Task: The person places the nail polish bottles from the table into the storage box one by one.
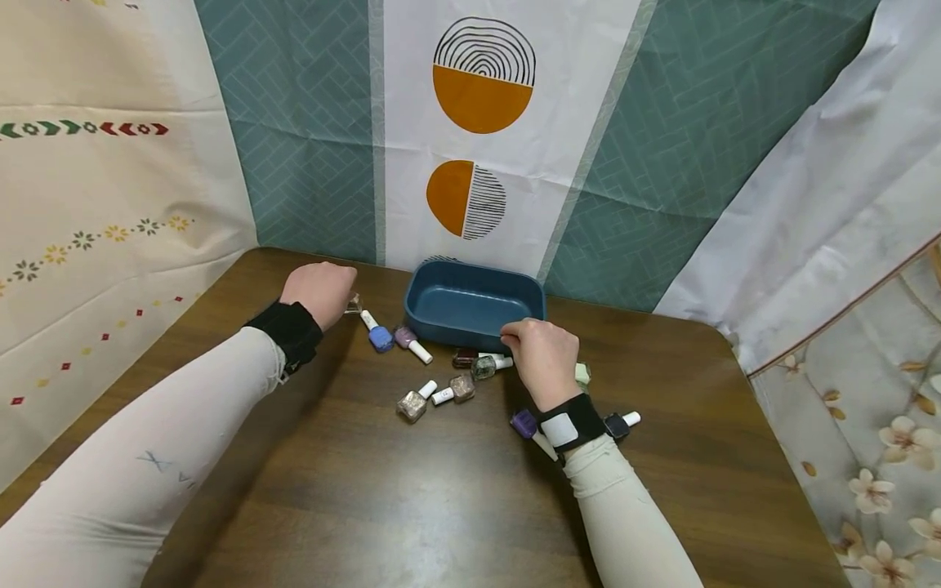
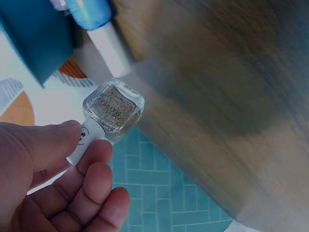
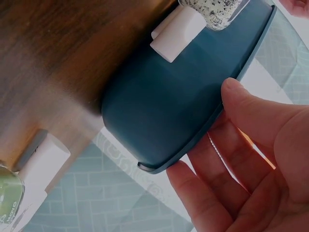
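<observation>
My left hand (image 1: 321, 292) is at the far left of the table. In the left wrist view, its thumb and fingers pinch the white cap of a clear nail polish bottle (image 2: 113, 108) with glittery gold-brown polish. A blue nail polish bottle (image 1: 381, 338) lies just right of that hand. At the near right corner of a dark blue plastic bin (image 1: 456, 333), my right hand (image 1: 544, 359) grips the rim, thumb on the near side and fingers over it. A speckled nail polish bottle (image 3: 218, 12) lies against the bin's near wall in the right wrist view.
More nail polish bottles lie before the bin: mauve (image 1: 406, 336), dark red (image 1: 465, 358), brown glitter (image 1: 462, 387) and gold glitter (image 1: 412, 406). Purple (image 1: 524, 423), black (image 1: 616, 425) and pale green (image 1: 582, 374) ones lie around my right wrist. Curtains hang behind the wooden table (image 1: 412, 498).
</observation>
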Motion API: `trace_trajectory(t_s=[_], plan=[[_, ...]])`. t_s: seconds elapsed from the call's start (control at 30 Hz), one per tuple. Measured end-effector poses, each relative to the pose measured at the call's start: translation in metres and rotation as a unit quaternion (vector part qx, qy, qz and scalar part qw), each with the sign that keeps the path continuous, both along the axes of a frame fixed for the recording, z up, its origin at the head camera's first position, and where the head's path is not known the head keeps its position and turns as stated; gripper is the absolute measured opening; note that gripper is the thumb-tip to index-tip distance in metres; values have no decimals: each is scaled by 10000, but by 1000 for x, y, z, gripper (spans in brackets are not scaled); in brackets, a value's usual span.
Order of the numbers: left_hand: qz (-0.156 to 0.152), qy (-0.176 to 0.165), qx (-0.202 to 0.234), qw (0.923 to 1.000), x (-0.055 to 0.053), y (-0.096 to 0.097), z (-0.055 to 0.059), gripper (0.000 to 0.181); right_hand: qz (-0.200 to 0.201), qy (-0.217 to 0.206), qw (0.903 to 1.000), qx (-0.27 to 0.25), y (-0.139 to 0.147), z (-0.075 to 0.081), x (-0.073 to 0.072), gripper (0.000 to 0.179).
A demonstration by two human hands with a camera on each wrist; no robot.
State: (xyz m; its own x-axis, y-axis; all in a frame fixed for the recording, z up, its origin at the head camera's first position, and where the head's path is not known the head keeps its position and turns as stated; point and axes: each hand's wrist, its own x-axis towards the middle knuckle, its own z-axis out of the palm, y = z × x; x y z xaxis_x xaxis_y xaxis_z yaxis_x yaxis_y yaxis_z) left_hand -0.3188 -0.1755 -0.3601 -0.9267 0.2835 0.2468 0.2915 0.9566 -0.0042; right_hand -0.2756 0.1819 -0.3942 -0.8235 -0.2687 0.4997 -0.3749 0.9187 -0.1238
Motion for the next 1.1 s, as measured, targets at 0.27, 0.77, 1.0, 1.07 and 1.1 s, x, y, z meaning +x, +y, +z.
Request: trace_trajectory(t_s=[0.27,0.77,1.0,1.07,1.1], plan=[[-95,427,224,9988,8,10,17,11,65,69,10000,-3,1,3,-1,8],[-355,709,812,9935,19,29,32,5,58,-120,9999,-3,0,2,0,9],[-624,627,1164,9892,16,47,33,4,70,-21,10000,-2,0,0,0,8],[-720,610,1265,9875,15,53,33,5,73,12,10000,-2,0,1,0,8],[-772,603,1310,9865,14,55,33,5,75,30,10000,-13,0,1,-1,8]])
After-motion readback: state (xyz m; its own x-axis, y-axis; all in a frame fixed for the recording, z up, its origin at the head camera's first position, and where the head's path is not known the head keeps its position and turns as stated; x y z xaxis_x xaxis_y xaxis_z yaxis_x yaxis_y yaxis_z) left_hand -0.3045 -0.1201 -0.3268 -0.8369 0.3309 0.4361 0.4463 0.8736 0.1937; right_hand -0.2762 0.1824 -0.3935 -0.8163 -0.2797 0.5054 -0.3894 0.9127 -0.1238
